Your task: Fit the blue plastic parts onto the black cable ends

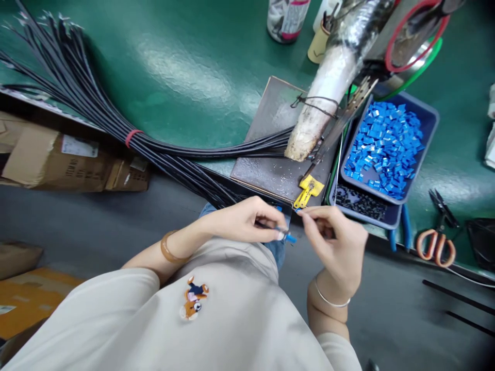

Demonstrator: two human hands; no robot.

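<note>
My left hand [249,221] is closed round a black cable whose end carries a small blue connector [290,238], poking out past the thumb. My right hand [338,242] pinches with thumb and forefinger at the table edge. A tiny blue piece [297,209] shows at those fingertips, most of it covered. Just above them sits a yellow clip [307,191] on the edge of a dark metal plate [255,167]. A bundle of black cables [174,167], tied with a red band, lies left of the hands.
A grey tray [432,123] of blue connectors overlaps a tray of small black parts [359,203] on the right. Orange-handled scissors [436,242] lie beyond. A wrapped white tube [328,93] leans over the plate. Cardboard boxes [73,159] stand below, left.
</note>
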